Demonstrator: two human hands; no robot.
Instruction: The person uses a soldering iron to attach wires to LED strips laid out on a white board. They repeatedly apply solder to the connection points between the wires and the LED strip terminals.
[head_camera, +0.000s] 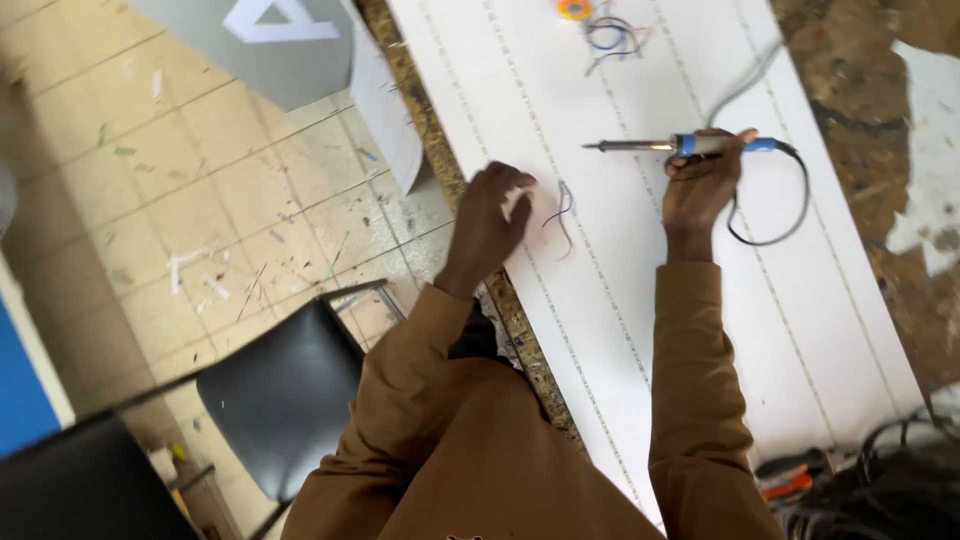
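My right hand (702, 180) grips the blue handle of a soldering iron (690, 146), whose metal tip points left over a long white panel (600, 300) with dotted strip lines. The iron's black cord (790, 215) loops to the right of that hand. My left hand (492, 212) rests fingers-down on the panel's left part, pressing near thin blue and red wires (562, 212) that lie just to its right. Whether its fingers pinch a wire is hidden. Both arms wear brown sleeves.
A tangle of loose wires (612, 38) and a small yellow spool (574, 9) lie at the panel's far end. The panel sits on a worn chipboard bench (860, 90). Orange-handled pliers (790, 482) lie near right. A black chair (285, 395) stands on the tiled floor at left.
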